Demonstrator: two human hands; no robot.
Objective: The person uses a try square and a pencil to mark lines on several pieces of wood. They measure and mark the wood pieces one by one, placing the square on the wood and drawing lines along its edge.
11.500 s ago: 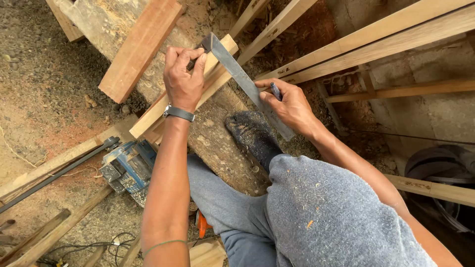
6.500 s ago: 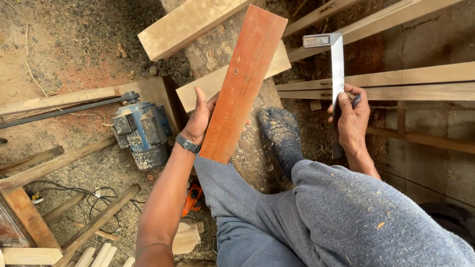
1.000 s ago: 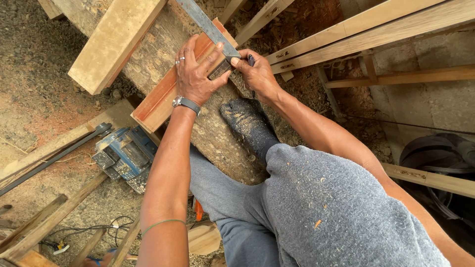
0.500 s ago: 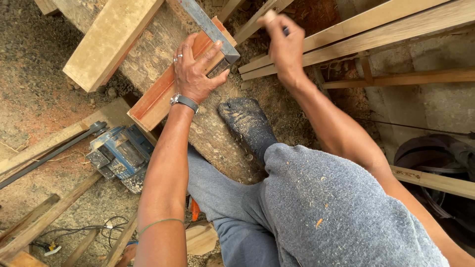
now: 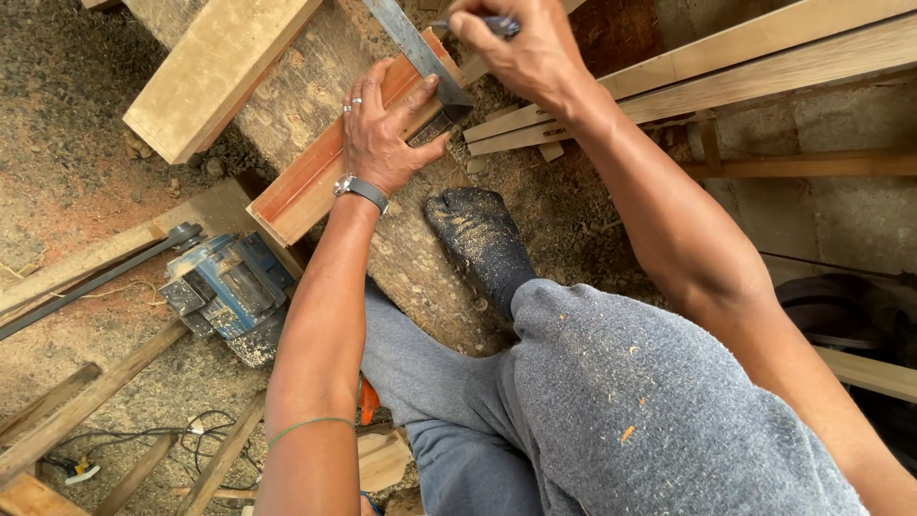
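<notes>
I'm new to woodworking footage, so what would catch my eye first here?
The left hand pressing a metal square onto a reddish board, upper centre. Above it, the right hand grips a pen. At left, a blue motor sits in sawdust.

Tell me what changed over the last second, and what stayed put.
The right hand, holding a pen, left the near corner of the metal square, lifted away, then came back over the blade farther up. Nothing was picked up or let go. The left hand kept pressing the square onto the reddish board on the big plank; the dusty foot and the blue motor stayed put.
</notes>
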